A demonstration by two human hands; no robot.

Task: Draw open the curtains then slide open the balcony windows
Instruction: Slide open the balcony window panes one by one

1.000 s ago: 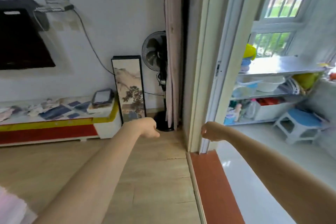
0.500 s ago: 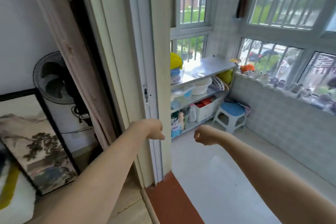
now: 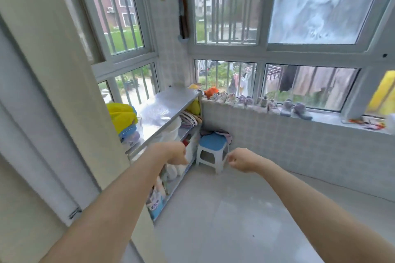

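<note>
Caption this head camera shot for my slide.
Both fists, left hand and right hand, held out empty toward barred balcony windows.

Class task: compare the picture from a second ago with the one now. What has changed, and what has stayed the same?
The view swung right, from the living room, with its fan and framed painting, onto the balcony windows, the shelf and the blue stool. Unchanged: the left hand and right hand stay loosely closed, held out, holding nothing.

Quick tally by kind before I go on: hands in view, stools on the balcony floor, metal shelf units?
Hands: 2, the left hand and the right hand, both loosely closed and holding nothing
Stools: 1, a blue-topped stool
Metal shelf units: 1, the shelf unit beside the stool
Total: 4
</note>
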